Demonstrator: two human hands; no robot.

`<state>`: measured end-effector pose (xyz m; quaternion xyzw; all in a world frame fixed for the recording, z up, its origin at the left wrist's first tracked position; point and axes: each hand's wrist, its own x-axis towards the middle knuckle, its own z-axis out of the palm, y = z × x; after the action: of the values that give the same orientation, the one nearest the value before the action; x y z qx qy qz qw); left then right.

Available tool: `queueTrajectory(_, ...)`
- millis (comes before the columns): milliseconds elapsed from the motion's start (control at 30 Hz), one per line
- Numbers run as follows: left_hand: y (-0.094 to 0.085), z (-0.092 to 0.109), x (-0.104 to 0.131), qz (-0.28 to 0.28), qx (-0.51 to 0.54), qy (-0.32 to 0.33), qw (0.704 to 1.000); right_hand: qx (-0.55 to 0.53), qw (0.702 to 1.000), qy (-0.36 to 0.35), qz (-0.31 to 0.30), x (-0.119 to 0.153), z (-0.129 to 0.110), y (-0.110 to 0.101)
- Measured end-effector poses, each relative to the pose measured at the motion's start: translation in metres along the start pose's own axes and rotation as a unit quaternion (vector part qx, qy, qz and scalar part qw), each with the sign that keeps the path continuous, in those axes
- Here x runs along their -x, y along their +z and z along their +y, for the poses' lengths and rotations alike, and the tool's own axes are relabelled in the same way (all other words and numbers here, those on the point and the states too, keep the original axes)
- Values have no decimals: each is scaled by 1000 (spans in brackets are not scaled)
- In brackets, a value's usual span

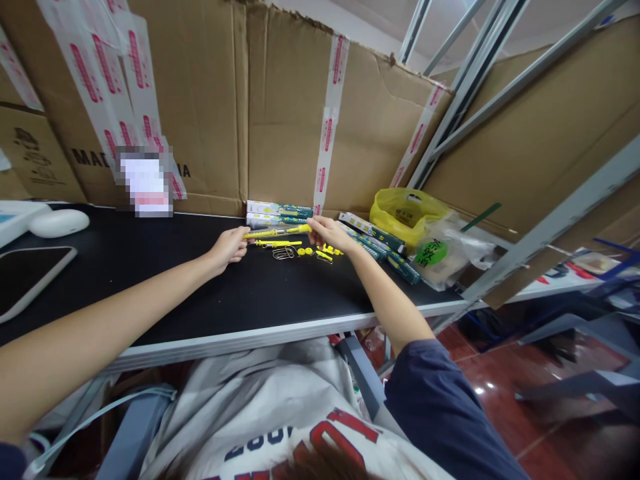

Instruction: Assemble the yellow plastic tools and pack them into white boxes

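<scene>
A slim yellow-and-clear plastic stick [274, 233] spans the space above the black tabletop [200, 300], its left end pinched by the left hand [229, 249], its right end gripped by the right hand [327, 235]. Close below lie bent silver wire pieces [284, 253] and small yellow plastic parts [306, 252]. Long white-and-green cartons [280, 219] crowd behind; rightward sits a yellow plastic bag [387, 203]. A tall brown cardboard sheet [285, 133] blocks the back.
</scene>
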<state>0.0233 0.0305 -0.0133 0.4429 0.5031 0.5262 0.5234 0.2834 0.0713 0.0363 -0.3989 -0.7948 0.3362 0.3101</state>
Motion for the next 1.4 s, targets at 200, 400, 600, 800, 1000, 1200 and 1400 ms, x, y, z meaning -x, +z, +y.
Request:
queueTrajectory(200, -2, -2, -2, -2, 5, 0, 1000, -19, 1000, -25, -3, 1, 1, 0)
queueTrajectory(400, 0, 0, 0, -1, 7, 5, 1000, -9, 1000, 0, -12, -1, 3, 0)
queueTrajectory(600, 0, 2, 1, 6, 20, -2, 1000, -63, 997, -26, -19, 0, 4, -2)
queueTrajectory(800, -1, 0, -2, -4, 16, 3, 1000, -56, 996, -47, -47, -1, 8, 0)
queueTrajectory(1000, -1, -1, -2, -14, 11, -5, 1000, -63, 995, -59, -53, -2, 10, 3)
queueTrajectory(1200, 1, 3, 1, -10, 24, -18, 1000, -63, 996, -54, -40, -2, 9, -1)
queueTrajectory(1400, 0, 1, 0, -17, 43, -13, 999, -90, 995, -47, -14, -3, 8, -2)
